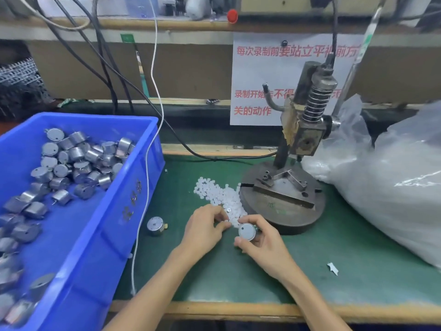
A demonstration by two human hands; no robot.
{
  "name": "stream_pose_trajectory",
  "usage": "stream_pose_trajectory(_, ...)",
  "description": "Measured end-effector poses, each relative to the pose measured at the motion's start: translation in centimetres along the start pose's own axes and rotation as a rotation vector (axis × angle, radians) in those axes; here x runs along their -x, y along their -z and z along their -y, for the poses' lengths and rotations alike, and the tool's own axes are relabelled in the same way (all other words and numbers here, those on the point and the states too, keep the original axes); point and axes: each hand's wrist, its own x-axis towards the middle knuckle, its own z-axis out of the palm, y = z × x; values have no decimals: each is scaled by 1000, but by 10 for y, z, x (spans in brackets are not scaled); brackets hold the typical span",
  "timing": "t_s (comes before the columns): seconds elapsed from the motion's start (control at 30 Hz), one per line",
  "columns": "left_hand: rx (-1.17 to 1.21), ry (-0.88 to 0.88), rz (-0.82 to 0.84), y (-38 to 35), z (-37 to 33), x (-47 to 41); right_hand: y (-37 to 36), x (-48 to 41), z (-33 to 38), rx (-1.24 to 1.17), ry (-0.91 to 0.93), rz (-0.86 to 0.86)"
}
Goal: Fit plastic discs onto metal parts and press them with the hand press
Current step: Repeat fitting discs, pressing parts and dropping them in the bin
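Where right hand (pixel 261 244) grips, metal part (pixel 247 231) looks cylindrical.

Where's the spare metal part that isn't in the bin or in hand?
In the head view, the spare metal part lies on the green mat, between the blue bin and the left hand, touching neither.

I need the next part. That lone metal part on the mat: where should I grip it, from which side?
Probably pinch the lone metal part from above across its round wall, front and back: flat face is up, a tab juts right.
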Motion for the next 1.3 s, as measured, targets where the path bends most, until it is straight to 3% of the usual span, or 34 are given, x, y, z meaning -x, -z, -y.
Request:
stream_pose_trajectory(0.2,115,-158,-129,5,5,31,-2,0,-4,-70,31,-67)
stream_pose_trajectory(0.33,124,-100,-6,-3,5,42,-1,1,-4,-46,88,-27)
stream_pose_trajectory(0.53,88,-85,-137,-10,6,42,6,-3,0,-28,-14,57)
stream_pose_trajectory(0.7,68,-133,-27,-5,14,46,3,-3,-1,202,47,111)
stream_pose_trajectory(1.3,87,-142,-52,-5,13,49,-3,-5,6,509,276,49)
